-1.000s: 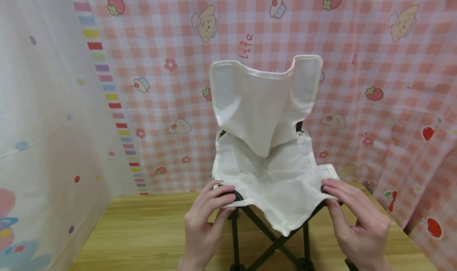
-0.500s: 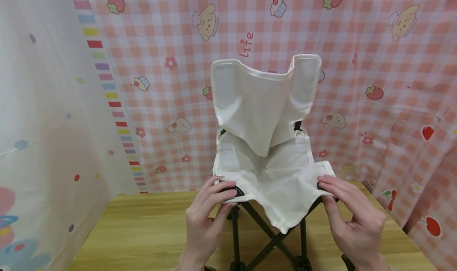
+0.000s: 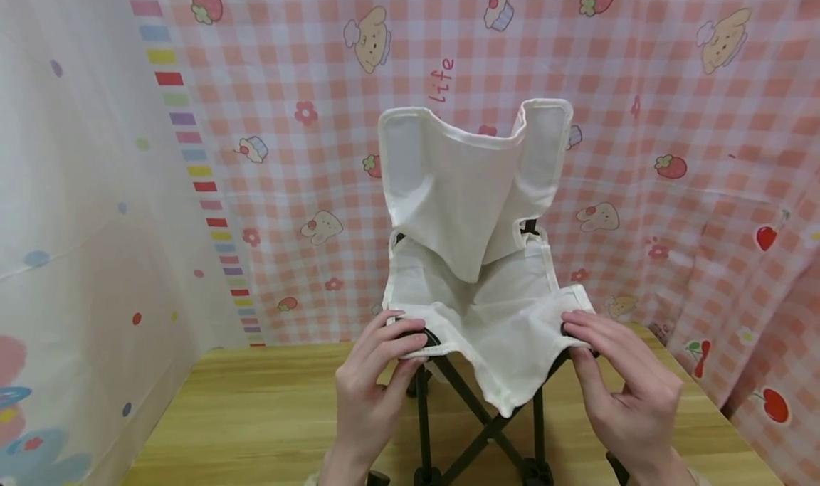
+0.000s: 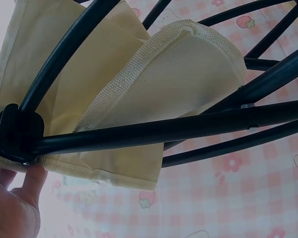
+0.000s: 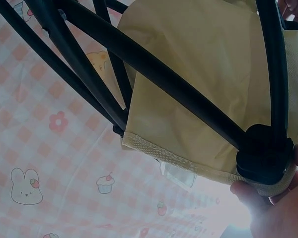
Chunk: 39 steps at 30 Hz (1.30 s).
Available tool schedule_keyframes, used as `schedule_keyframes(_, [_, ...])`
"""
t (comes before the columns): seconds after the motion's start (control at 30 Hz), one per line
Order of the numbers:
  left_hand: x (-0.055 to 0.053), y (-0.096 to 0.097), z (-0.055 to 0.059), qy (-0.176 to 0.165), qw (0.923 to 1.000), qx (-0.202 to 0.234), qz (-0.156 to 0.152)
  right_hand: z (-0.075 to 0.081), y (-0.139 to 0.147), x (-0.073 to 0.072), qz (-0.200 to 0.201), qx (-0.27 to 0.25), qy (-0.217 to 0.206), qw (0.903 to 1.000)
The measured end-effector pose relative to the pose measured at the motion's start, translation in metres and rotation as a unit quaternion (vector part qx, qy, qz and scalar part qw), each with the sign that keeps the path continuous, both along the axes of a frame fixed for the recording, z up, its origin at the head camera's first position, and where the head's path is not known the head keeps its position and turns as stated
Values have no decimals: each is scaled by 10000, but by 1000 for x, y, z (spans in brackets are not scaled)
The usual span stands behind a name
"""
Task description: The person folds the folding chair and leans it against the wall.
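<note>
A small folding chair with a white cloth seat (image 3: 500, 344) and a raised cloth backrest (image 3: 468, 180) stands in the head view. Its black tube legs (image 3: 423, 422) cross below the cloth. My left hand (image 3: 371, 393) pinches the seat's front left corner, fingers on top and thumb beneath. At the front right corner, my right hand (image 3: 631, 393) grips in the same way. From below, both wrist views show a black plastic corner joint (image 4: 20, 134) where tubes meet, and its counterpart joint (image 5: 264, 154), each beside the fingers. The seat cloth sags between the hands.
The chair stands on a wooden table (image 3: 256, 408). Behind it hangs a pink checked curtain (image 3: 275, 66) with cartoon prints. A pale dotted curtain (image 3: 83, 244) closes off the left side.
My right hand has moved left and slightly up with the front right corner, and the right-side legs have shifted left. My left hand has risen a little, still holding its corner.
</note>
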State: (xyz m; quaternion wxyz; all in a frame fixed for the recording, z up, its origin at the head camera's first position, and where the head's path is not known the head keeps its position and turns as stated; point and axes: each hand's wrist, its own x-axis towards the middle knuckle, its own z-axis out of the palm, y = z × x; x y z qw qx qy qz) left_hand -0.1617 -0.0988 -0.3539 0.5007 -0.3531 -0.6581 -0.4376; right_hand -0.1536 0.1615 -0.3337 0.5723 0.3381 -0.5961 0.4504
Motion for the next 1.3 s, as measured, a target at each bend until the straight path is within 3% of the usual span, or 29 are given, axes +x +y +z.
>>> schedule_keyframes(0.37, [-4,4,3,29,9999,21,-112,-3,3,-3,-224,157,-139,9995])
schedule_keyframes(0.6, [-4,1,4,129,9999,48,51,-3,-3,-6,-177,236,-52,9996])
schedule_keyframes(1.3, [-7,8,10,92,9999,-22,-137,2,-7,-7,-207,199,49,9996])
